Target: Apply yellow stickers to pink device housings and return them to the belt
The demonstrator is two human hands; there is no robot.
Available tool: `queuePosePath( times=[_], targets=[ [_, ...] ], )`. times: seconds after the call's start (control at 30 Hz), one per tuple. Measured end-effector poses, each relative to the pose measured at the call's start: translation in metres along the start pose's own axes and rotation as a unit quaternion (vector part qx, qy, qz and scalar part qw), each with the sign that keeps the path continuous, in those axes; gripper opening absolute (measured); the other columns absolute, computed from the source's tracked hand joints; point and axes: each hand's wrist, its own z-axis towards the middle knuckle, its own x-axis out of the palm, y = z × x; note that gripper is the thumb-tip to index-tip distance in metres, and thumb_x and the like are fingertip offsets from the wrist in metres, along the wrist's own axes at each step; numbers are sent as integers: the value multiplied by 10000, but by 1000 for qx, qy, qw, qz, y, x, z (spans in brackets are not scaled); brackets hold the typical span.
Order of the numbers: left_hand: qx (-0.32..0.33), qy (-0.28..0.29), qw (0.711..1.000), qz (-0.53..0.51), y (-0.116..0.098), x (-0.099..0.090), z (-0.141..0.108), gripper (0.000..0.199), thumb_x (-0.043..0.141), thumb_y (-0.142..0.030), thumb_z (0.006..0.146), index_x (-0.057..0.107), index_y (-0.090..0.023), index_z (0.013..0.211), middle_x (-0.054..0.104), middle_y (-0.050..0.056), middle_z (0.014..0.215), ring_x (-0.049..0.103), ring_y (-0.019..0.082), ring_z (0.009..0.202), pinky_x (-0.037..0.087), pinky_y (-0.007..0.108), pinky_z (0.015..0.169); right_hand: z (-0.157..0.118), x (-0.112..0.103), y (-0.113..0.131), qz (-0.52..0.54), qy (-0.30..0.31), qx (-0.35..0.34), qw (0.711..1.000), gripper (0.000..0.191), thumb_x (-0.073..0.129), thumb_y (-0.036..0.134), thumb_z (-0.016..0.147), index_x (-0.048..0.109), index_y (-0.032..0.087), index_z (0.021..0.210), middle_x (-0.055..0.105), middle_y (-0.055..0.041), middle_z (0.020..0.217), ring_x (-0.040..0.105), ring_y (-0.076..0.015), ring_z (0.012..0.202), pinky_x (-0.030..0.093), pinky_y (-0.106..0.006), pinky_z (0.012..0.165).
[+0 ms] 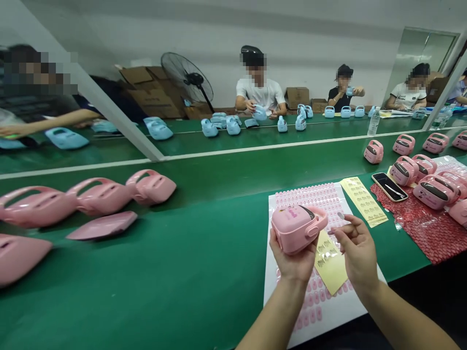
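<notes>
Pale walls (215,29) and a standing fan (197,80) back the head view, where people sit behind a row of blue cases (233,126). Nearer, a green table (164,272) carries pink cases (98,197) on the left, with a loose curved pink piece (104,227) in front of them.

Right of centre, one pink handled case (292,231) is held up above a white sheet (275,311) bearing rows of small pink ovals (312,316). The person's left grip (297,265) is closed around it, palm beneath, cradling the body with its loop handle (321,221) toward the right. The right grip (359,253) hovers just beside that handle, fingers partly curled; a small pale oval shows by a fingertip, but whether it is held I cannot tell. A yellow label slip (333,270) lies beneath, between the two.

Judging by its look, the case is light, stiff moulded plastic, glossy enough to slip a little if pinched. The rounded body seems the best hold, supported from below with fingers spread along the sides; the handle may swing. Its printed face and dark panel could scuff, so they are best left untouched. Farther right, a phone (389,186) rests by red bubble wrap (434,243).
</notes>
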Motion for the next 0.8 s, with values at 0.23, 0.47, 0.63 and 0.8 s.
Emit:
queuePosePath(
  times=[0.23, 0.47, 0.63, 0.8],
  targets=[
    [21, 19, 1000, -8, 14, -7, -12, 449, 539, -502, 712, 628, -176, 1008, 665, 91, 957, 617, 212, 874, 500, 275, 761, -8, 28, -13, -27, 20, -31, 999, 269, 688, 332, 701, 564, 209, 905, 623, 27, 629, 622, -143, 590, 539, -281, 605],
    [-17, 18, 999, -45, 19, -10, -13, 540, 544, -512, 662, 605, -119, 1027, 629, 117, 949, 603, 203, 834, 481, 273, 801, -11, 26, -26, -116, 11, -117, 986, 173, 613, 283, 778, 561, 208, 925, 663, -8, 728, 662, -159, 663, 562, -302, 661],
    [-10, 28, 999, -26, 19, -14, -12, 500, 556, -503, 666, 623, -131, 992, 658, 108, 940, 616, 203, 853, 485, 286, 829, -6, 21, -31, -226, 5, -273, 935, 109, 530, 232, 845, 558, 216, 949, 677, -23, 745, 655, -168, 672, 534, -305, 622],
    [-6, 30, 999, -18, 16, -22, -10, 470, 551, -491, 674, 636, -138, 971, 688, 88, 880, 640, 180, 757, 515, 261, 770, 0, 16, -25, -389, 32, -441, 808, 120, 489, 162, 876, 584, 222, 918, 626, -7, 606, 541, -154, 504, 402, -316, 532]
  ],
)
